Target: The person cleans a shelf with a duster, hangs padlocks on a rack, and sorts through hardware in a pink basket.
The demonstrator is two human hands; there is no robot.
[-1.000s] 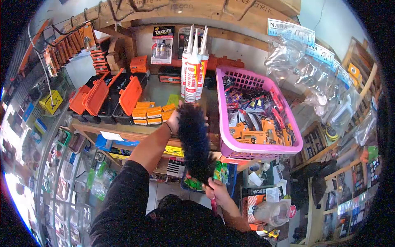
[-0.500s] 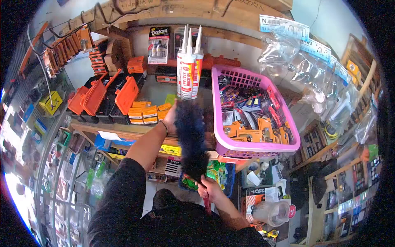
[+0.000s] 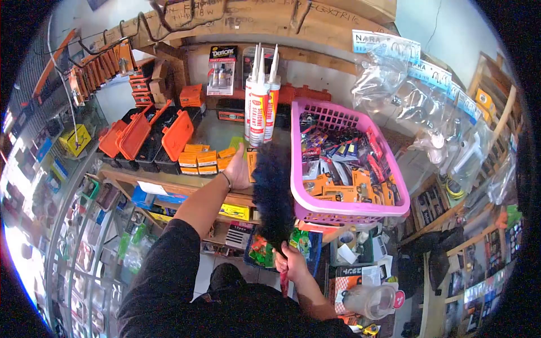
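Observation:
My right hand (image 3: 293, 262) is closed round the red handle of a dark feathery duster (image 3: 273, 197), which reaches up over the shelf edge. My left hand (image 3: 241, 170) rests at the shelf's front, between small orange boxes (image 3: 198, 160) and the duster. Its fingers are partly hidden, and an orange packet (image 3: 252, 164) is beside them; whether they grip it is unclear. White and red silicone sealant tubes (image 3: 257, 110) stand upright behind the hand. Right of the duster is a pink basket (image 3: 350, 209) full of packaged items.
Open orange and black cases (image 3: 177, 134) stand on the shelf at the left. Plastic-wrapped items (image 3: 420, 104) hang at the right. Below are a blue crate (image 3: 316, 253) with green packets and a clear jar (image 3: 372, 301). Glass display shelves line the far left.
The duster's head has shifted slightly right, uncovering more of my left hand and an orange packet beside it. The view has moved, so the shelf things appear a little lower.

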